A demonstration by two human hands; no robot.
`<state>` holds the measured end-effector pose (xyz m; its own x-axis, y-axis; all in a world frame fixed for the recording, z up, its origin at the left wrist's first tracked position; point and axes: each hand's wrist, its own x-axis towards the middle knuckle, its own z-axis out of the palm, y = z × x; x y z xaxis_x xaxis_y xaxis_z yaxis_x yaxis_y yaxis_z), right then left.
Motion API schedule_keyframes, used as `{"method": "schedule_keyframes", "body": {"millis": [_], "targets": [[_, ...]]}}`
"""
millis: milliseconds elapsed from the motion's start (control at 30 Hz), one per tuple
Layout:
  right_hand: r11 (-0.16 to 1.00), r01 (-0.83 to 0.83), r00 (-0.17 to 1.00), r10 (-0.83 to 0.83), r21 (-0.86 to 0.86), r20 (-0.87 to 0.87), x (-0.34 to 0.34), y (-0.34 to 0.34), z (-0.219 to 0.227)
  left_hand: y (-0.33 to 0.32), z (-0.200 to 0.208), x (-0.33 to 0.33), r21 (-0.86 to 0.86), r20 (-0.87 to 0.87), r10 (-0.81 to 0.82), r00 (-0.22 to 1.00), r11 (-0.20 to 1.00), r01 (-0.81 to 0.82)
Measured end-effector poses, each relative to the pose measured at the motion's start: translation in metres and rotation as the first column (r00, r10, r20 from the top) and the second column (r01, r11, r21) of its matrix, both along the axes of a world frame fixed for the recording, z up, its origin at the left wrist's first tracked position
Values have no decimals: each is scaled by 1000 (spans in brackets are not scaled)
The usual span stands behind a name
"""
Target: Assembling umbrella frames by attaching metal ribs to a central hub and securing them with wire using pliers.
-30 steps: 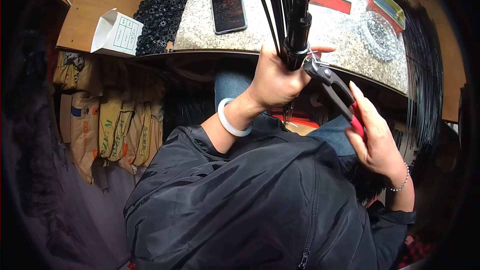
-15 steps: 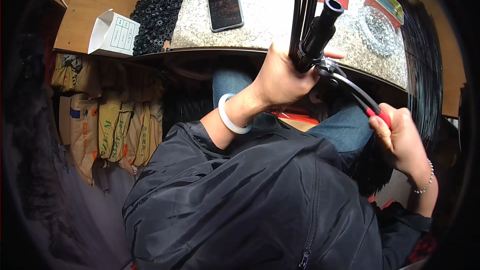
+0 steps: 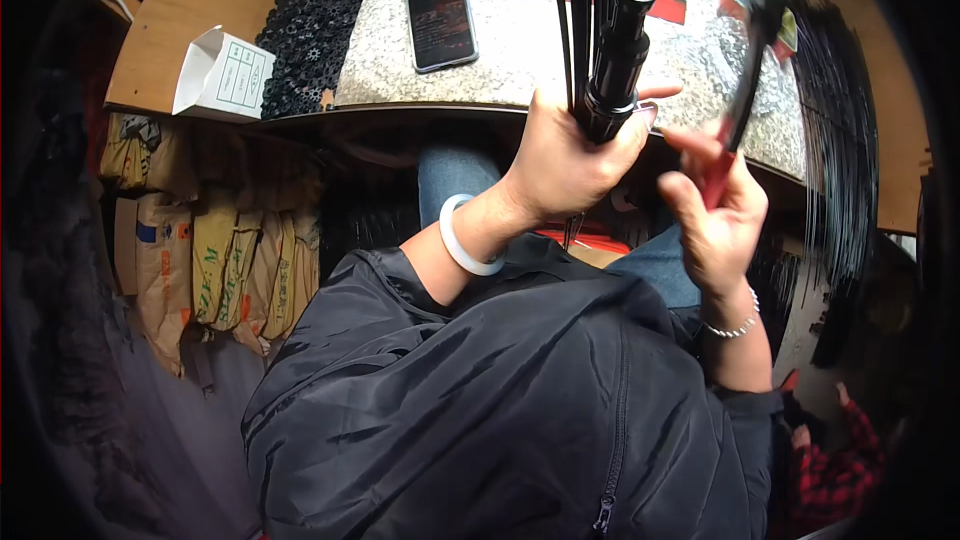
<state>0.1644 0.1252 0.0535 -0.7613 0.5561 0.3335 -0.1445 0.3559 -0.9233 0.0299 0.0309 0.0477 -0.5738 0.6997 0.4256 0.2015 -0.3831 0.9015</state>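
Observation:
My left hand (image 3: 565,170) is wrapped round the lower end of a black stepped tube (image 3: 622,55), whose round open end points up. Thin black rods (image 3: 578,20) stand beside it, and the whole looks like an umbrella frame. The thumb presses near the tube's base, where a small bit of metal shows. To the right, my right hand (image 3: 725,225) holds pliers (image 3: 745,105) with red handles, their dark head raised above the table's right part. Motion blurs the pliers and the fingers, so the jaws do not show clearly.
On the speckled tabletop (image 3: 380,70) lies a phone (image 3: 440,15). Left of it are a heap of small black toothed parts (image 3: 310,35) and an open white box (image 3: 225,75). Long thin black rods (image 3: 840,120) hang over the right side. Sacks (image 3: 220,260) stand below left; a person's plaid sleeve (image 3: 840,470) shows lower right.
The pliers have come away from the tube's base and swung upward; my right hand has moved up and left with them. The tube has shifted slightly left in my left hand.

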Motion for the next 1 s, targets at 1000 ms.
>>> {"method": "schedule_keyframes", "body": {"millis": [1000], "targets": [[710,1,988,-109,704,109,33,32,48,-13,18,-12,-84,89,97,991,992,-90]]}}
